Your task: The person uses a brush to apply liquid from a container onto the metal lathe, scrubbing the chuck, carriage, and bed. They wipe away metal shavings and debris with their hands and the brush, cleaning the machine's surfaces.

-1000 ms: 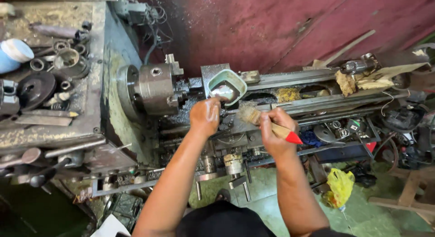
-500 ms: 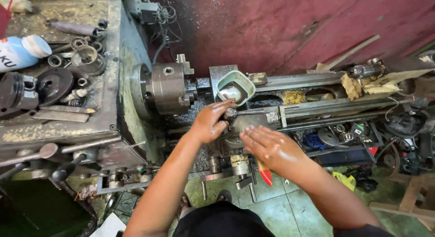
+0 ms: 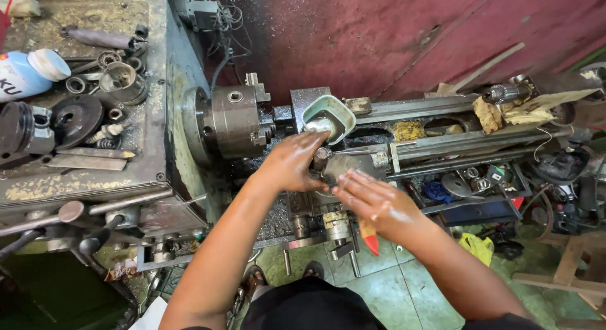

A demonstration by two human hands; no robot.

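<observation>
Head view: left hand [image 3: 291, 163] spread flat, fingers loosely open, pressed on the lathe carriage [image 3: 344, 169] just below a small teal tray [image 3: 328, 118]. Right hand [image 3: 372, 200] alongside, fingers extended over the carriage, a brush handle with red tip [image 3: 368, 238] poking out beneath the palm. Chuck [image 3: 235, 122] close at left. Cluttered headstock top [image 3: 82, 96] beyond; maroon wall [image 3: 391, 33] behind, tiled floor [image 3: 379, 286] below.

The brush [image 3: 368, 236] is mostly hidden beneath the right hand [image 3: 372, 202]; only its red handle tip shows below the fingers [image 3: 353, 182].
</observation>
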